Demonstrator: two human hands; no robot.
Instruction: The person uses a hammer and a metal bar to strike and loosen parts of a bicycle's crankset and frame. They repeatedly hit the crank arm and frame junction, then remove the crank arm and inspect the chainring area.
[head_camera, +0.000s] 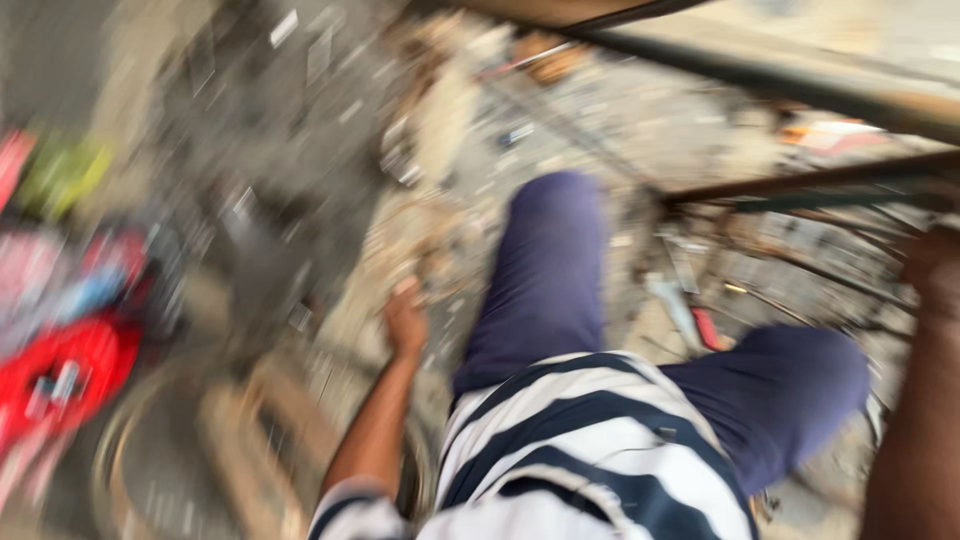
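The view is heavily blurred by motion. My left hand (405, 322) hangs low beside my left leg in dark blue trousers (548, 280), fingers loosely curled, with nothing visible in it. My right hand (935, 268) is at the right edge, up against thin rusty metal bars (800, 182); whether it grips them is unclear. My striped blue-and-white shirt (590, 450) fills the bottom centre.
The ground (300, 150) is littered with small scraps and debris. A red container (65, 375) with mixed items lies at left, with green objects (60, 170) behind it. A round rim (130, 440) and a wooden piece (255, 440) lie at lower left. A thick bar (800, 85) crosses the upper right.
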